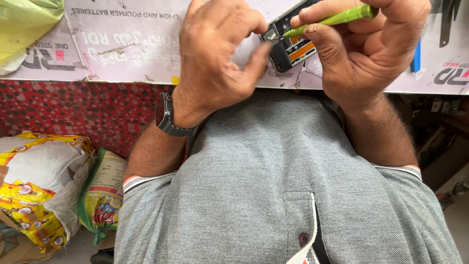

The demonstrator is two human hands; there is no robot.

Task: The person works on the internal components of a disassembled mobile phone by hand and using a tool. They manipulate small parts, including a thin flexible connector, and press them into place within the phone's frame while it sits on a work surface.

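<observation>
An opened phone lies on the white printed work mat at the top of the view, its dark insides and an orange strip showing. My right hand grips a green screwdriver whose tip points at the phone's upper left corner. My left hand, with a dark wristwatch on its wrist, rests over the phone's left edge, its thumb and fingers pinched at the corner beside the tip. Whether those fingers hold a small part is hidden.
The counter edge has a red dotted front. On the floor at the lower left lie yellow and white sacks and a green bag. A yellow-green plastic bag sits at the top left. Shelf clutter shows at the right.
</observation>
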